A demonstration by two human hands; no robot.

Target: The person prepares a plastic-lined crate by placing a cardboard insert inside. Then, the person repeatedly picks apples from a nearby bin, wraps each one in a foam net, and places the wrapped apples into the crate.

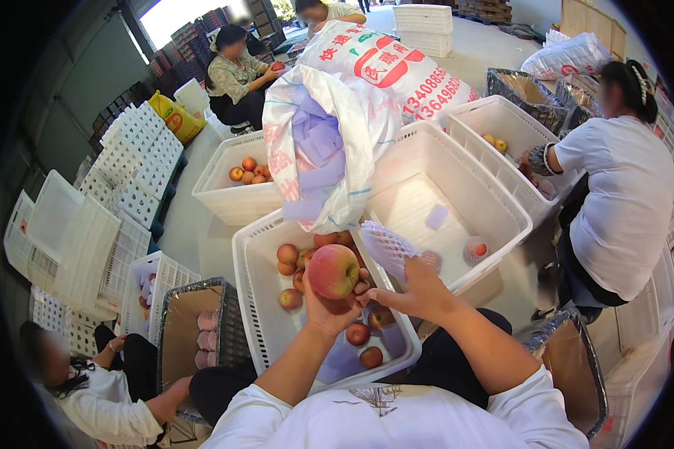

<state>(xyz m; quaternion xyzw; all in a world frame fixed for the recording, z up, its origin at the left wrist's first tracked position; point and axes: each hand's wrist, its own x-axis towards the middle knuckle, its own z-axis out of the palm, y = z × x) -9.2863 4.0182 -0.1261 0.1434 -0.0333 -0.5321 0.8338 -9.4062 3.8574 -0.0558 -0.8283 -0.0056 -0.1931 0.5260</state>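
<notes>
A large red-and-yellow apple rests in my left hand, its stem hollow turned to the right. My right hand holds a white foam net sleeve at its lower end, and its thumb reaches close to my left fingers. Below both hands stands a white plastic crate with loose apples and pale foam sheets inside. A second white crate to the right holds net-wrapped apples and a loose foam piece. My right hand partly covers one wrapped apple.
An open woven sack of lilac foam pieces leans over the crates. Behind it lies a full printed sack. Co-workers sit at the right, lower left and back. A lined basket with wrapped apples stands left.
</notes>
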